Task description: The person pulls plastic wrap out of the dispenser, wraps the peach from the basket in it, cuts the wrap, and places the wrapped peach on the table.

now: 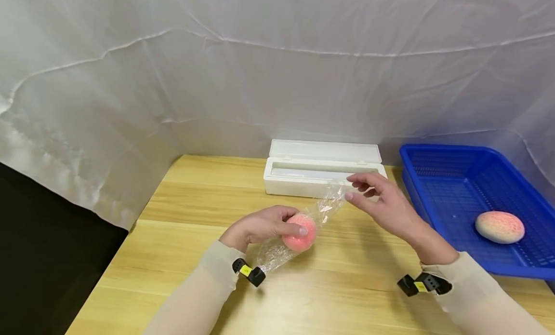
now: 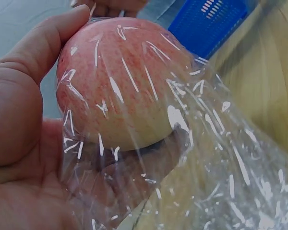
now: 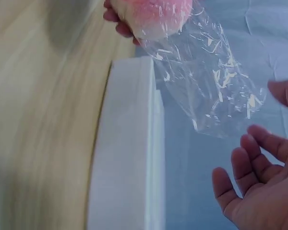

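Observation:
A round pink-and-cream fruit, like a peach [image 1: 300,233], is wrapped in clear plastic film [image 2: 221,158]. My left hand [image 1: 264,225] grips it over the table, thumb across its face and fingers beneath. One loose tail of film hangs by the left wrist; the other tail [image 3: 221,91] stretches toward my right hand [image 1: 388,202]. In the right wrist view, the right hand's fingers are parted and loosely bent beside that tail's end, with a small gap between. The fruit's underside is partly hidden by the left fingers.
Behind the hands, a long white box [image 1: 299,185] stands with its lid [image 1: 325,151] raised. To the right is a blue basket [image 1: 416,195] with an oval pink-and-yellow fruit [image 1: 500,227] in it. The wooden table [image 1: 186,248] meets a pale cloth backdrop [image 1: 277,84].

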Motion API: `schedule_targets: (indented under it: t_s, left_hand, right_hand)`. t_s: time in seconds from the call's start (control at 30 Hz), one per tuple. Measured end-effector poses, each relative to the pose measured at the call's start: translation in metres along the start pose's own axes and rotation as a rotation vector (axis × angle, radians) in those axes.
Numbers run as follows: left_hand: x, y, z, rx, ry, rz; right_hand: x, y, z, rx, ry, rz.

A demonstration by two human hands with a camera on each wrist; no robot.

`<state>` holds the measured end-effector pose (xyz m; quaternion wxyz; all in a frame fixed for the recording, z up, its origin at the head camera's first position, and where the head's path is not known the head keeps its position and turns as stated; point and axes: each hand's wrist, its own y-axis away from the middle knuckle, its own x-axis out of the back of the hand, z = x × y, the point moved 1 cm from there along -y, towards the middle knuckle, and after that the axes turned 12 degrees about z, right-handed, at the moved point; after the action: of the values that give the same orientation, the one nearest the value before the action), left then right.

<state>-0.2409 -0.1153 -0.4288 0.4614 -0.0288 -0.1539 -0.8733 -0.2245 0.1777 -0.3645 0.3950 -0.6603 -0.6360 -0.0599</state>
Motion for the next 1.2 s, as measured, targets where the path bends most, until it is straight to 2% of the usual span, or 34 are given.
schedule_targets:
  t_s: [0.1, 0.33, 0.47, 0.57, 0.67, 0.77, 0.9, 1.03, 1.2]
  left_hand:
    - [-0.003, 0.001, 0.002, -0.020, -0.011, 0.003]
    - [-0.011, 0.000, 0.001, -0.037, -0.039, 0.015]
    - [-0.012, 0.001, 0.002, -0.041, -0.068, 0.040]
    - [-0.014, 0.002, 0.004, -0.038, -0.079, 0.032]
    - [-0.017, 0.004, 0.006, -0.033, -0.088, 0.011]
    - [-0.021, 0.005, 0.008, -0.024, -0.104, -0.001]
    - [-0.023, 0.007, 0.009, -0.012, -0.105, -0.003]
    - [-0.023, 0.007, 0.008, -0.008, -0.081, -0.018]
    - [-0.022, 0.008, 0.009, -0.025, -0.124, -0.037]
  right_hand:
    - [-0.001, -0.002, 0.003, -0.074, -0.050, -0.073]
    - [-0.005, -0.006, 0.012, -0.239, -0.101, -0.044]
    - [-0.005, -0.007, 0.014, -0.218, -0.111, -0.094]
    - [-0.008, -0.008, 0.012, -0.175, -0.139, -0.156]
    - [-0.013, -0.011, 0.009, -0.179, -0.176, -0.189]
    - [-0.017, -0.013, 0.007, -0.271, -0.219, -0.169]
    - [-0.021, -0.012, 0.007, -0.371, -0.225, -0.097]
    - [-0.025, -0.011, 0.007, -0.351, -0.194, -0.070]
    - [-0.029, -0.010, 0.007, -0.297, -0.141, -0.211]
